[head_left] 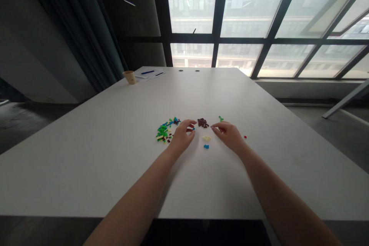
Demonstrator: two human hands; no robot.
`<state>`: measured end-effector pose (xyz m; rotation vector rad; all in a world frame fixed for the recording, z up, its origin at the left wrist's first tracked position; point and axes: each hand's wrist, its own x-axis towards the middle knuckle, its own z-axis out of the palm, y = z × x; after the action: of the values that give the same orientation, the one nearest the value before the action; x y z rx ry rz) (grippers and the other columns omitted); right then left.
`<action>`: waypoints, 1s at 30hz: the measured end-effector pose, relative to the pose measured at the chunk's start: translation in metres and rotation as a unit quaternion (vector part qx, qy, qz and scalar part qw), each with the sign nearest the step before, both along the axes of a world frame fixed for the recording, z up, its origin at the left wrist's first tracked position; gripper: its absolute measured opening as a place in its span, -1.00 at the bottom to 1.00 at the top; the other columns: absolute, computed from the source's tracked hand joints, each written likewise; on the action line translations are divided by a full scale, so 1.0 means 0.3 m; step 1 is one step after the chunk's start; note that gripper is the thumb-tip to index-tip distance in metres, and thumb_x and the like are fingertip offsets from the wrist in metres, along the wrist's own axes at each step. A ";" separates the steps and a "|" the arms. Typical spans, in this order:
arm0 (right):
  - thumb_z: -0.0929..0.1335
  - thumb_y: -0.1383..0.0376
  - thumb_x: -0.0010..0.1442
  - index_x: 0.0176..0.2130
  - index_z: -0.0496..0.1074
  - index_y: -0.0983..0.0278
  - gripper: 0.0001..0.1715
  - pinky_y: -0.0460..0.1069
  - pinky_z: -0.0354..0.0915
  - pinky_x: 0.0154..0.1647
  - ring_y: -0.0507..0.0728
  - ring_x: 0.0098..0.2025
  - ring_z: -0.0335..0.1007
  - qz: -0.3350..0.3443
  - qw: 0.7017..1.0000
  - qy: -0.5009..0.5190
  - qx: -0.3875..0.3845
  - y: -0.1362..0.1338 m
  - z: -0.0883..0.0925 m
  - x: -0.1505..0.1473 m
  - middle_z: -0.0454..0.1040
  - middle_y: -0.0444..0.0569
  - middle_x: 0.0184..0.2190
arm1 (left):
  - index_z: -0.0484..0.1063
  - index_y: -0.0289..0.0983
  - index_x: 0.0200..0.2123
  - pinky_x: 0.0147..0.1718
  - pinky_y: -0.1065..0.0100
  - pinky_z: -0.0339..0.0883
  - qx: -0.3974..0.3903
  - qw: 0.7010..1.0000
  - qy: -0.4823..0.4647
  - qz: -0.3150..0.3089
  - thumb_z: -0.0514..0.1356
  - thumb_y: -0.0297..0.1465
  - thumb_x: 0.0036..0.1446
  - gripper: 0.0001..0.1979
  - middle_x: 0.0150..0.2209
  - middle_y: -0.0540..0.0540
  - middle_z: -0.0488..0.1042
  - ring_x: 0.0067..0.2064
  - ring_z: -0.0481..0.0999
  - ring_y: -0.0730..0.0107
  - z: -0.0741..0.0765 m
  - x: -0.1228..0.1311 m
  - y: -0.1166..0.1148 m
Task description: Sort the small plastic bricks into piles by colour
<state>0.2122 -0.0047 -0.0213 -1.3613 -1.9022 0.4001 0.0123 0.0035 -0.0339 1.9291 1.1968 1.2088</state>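
One blue brick [194, 128] shows at the half-curled fingers of our left hand [181, 134], mid-frame; rightward, our right hand [230, 134] has fingers narrowed beside brown bricks [202, 123]. We cannot tell either grip.

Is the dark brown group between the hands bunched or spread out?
Bunched: the dark brown pieces lie close together in one cluster between the left hand and right hand.
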 end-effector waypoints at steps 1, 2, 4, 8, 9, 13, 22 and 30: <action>0.28 0.27 0.06 -0.34 0.51 0.26 -0.77 -0.10 0.11 -0.45 -0.01 -0.53 0.13 0.023 1.000 0.012 0.005 -0.006 -0.002 -0.015 0.22 -0.16 -0.60 | 0.32 -0.26 -0.23 -0.23 0.36 0.37 0.011 1.000 -0.010 -0.017 0.06 -0.55 -0.02 -0.76 -0.19 -0.11 0.36 -0.20 0.40 0.44 0.000 0.012 -0.006; 0.29 0.28 0.06 -0.31 0.50 0.25 -0.78 -0.10 0.12 -0.45 -0.01 -0.52 0.13 0.041 0.999 0.023 0.008 -0.010 -0.005 -0.030 0.23 -0.16 -0.59 | 0.32 -0.26 -0.23 -0.21 0.36 0.37 0.022 0.999 -0.018 -0.033 0.06 -0.55 -0.01 -0.77 -0.21 -0.10 0.36 -0.19 0.39 0.45 0.001 0.021 -0.012; 0.31 0.30 0.05 -0.27 0.49 0.24 -0.78 -0.10 0.14 -0.44 -0.02 -0.51 0.13 0.066 0.997 0.043 0.014 -0.017 -0.015 -0.055 0.24 -0.15 -0.56 | 0.31 -0.25 -0.26 -0.19 0.36 0.37 0.033 0.997 -0.036 -0.060 0.05 -0.54 0.02 -0.81 -0.23 -0.08 0.35 -0.18 0.39 0.45 0.003 0.033 -0.022; 0.34 0.29 0.04 -0.25 0.48 0.22 -0.78 -0.10 0.16 -0.44 -0.02 -0.51 0.13 0.068 0.995 0.066 0.029 -0.025 -0.023 -0.079 0.29 -0.14 -0.52 | 0.28 -0.24 -0.24 -0.19 0.35 0.37 0.005 0.992 -0.099 -0.083 0.08 -0.52 0.03 -0.81 -0.22 -0.08 0.32 -0.18 0.41 0.45 0.009 0.042 -0.036; 0.35 0.29 0.03 -0.25 0.48 0.22 -0.78 -0.10 0.16 -0.44 -0.02 -0.51 0.13 0.063 0.995 0.069 0.036 -0.027 -0.020 -0.080 0.31 -0.13 -0.51 | 0.27 -0.24 -0.23 -0.19 0.36 0.37 -0.011 0.989 -0.117 -0.084 0.09 -0.51 0.03 -0.81 -0.22 -0.08 0.32 -0.17 0.41 0.45 0.011 0.044 -0.038; 0.36 0.29 0.03 -0.29 0.49 0.22 -0.83 -0.09 0.19 -0.43 0.01 -0.47 0.20 0.050 0.993 0.080 0.073 -0.036 -0.004 -0.082 0.35 -0.10 -0.50 | 0.24 -0.23 -0.26 -0.23 0.40 0.36 -0.070 0.976 -0.188 -0.085 0.14 -0.47 0.02 -0.81 -0.24 -0.04 0.32 -0.17 0.42 0.45 0.017 0.053 -0.041; 0.34 0.30 0.07 -0.25 0.50 0.19 -0.80 -0.04 0.24 -0.31 0.04 -0.38 0.31 0.070 0.988 0.082 0.112 -0.048 0.007 -0.089 0.43 -0.08 -0.47 | 0.24 -0.21 -0.26 -0.27 0.46 0.37 -0.104 0.950 -0.279 -0.094 0.23 -0.45 -0.07 -0.72 -0.17 -0.01 0.25 -0.21 0.41 0.52 0.007 0.058 -0.032; 0.35 0.30 0.06 -0.30 0.51 0.20 -0.84 -0.04 0.23 -0.28 0.04 -0.38 0.32 0.067 0.987 0.070 0.125 -0.042 0.004 -0.089 0.43 -0.09 -0.48 | 0.24 -0.23 -0.27 -0.28 0.44 0.37 -0.108 0.955 -0.262 -0.085 0.22 -0.45 -0.07 -0.74 -0.18 -0.04 0.29 -0.22 0.41 0.50 0.009 0.062 -0.035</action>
<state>0.1856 -0.0172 -0.0202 -1.0186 -1.8621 0.3023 0.0309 -0.0070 -0.0311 1.3950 0.8239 1.3232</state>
